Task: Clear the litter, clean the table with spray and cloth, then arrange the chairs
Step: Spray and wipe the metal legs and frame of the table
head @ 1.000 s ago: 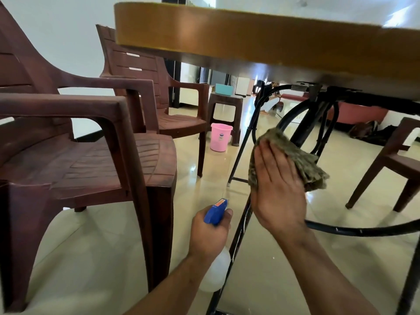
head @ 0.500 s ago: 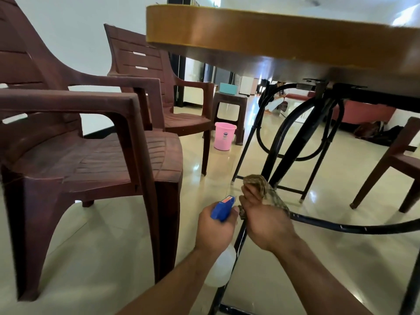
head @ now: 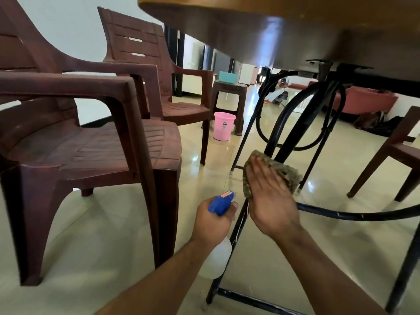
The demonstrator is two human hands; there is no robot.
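The right hand (head: 270,196) has gone up the black leg since half a second ago, and its fingers (head: 261,171), then curled round the cloth (head: 281,171), now lie straight and flat on it. The hand presses the cloth against the desk leg (head: 238,226) just right of the middle of the frame.

Low in the middle, the left hand (head: 212,221) grips the spray bottle (head: 216,260). Its fingers are wrapped round the neck under the blue spray head (head: 221,202), and the white body hangs down below the hand.

The desk (head: 272,30) fills the top right, seen from below. Its black legs spread down to the shiny floor (head: 102,223).

A brown plastic chair (head: 91,151) fills the left side. A second brown chair (head: 159,71) stands behind it, higher in the frame. Farther back, near the middle, a pink bucket (head: 223,126) sits on the floor beside a small brown stool (head: 229,92). At the right edge stands part of a wooden chair (head: 395,151).
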